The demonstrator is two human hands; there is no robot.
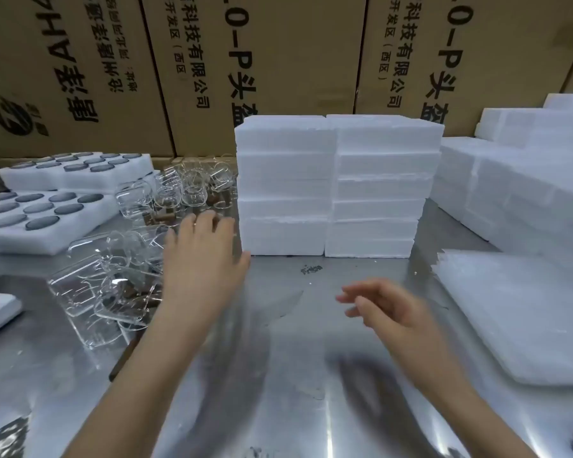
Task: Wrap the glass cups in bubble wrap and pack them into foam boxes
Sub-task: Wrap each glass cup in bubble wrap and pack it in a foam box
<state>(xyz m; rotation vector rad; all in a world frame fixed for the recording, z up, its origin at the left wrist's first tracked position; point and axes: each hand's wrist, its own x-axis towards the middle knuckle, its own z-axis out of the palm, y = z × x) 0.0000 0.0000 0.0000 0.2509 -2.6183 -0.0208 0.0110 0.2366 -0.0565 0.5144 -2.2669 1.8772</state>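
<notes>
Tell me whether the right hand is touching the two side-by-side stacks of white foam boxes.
Apart. The head view shows the right hand well short of the white foam box stacks, bare metal table between them.

We are in a packing area of a warehouse: tall printed cardboard cartons [278, 54] wall a steel worktable [278, 375] (shiny, scuffed) stacked with white foam boxes [338, 186] and loose glassware [119, 276].

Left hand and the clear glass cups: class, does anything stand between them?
Nothing visible does. The left hand reaches open over the bare steel table toward the clear glass cups; the stacked white foam boxes stand beside its path.
</notes>
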